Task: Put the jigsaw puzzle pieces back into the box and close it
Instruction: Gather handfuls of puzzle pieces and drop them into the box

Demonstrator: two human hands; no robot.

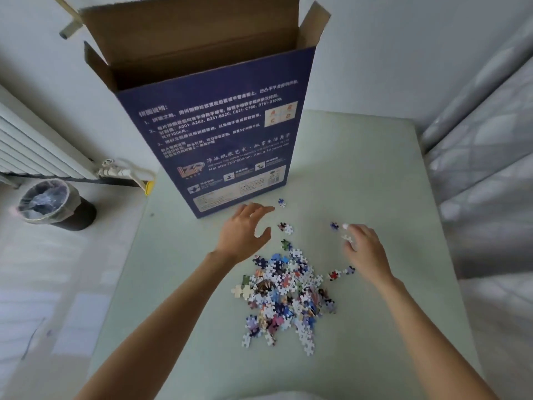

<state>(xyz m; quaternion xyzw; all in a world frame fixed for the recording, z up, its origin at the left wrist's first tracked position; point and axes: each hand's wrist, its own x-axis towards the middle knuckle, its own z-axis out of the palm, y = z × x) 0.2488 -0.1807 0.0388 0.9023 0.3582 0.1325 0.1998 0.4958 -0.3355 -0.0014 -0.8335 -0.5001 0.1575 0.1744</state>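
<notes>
gathering step: left hand [245, 226] hovers open-fingered by the open puzzle box [219, 134]; right hand [364, 249] pinches a white stray piece [347, 238]; next, scoop the pile [285, 295] boxward

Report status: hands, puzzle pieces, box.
Left hand open, empty, near box. Right hand pinching a white puzzle piece. Pile of pieces on table; box upright, flaps open. Nothing blocking.

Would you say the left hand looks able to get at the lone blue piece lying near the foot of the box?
Probably yes: the left hand is open, its fingertips just short of the blue piece, with bare table between them.
</notes>
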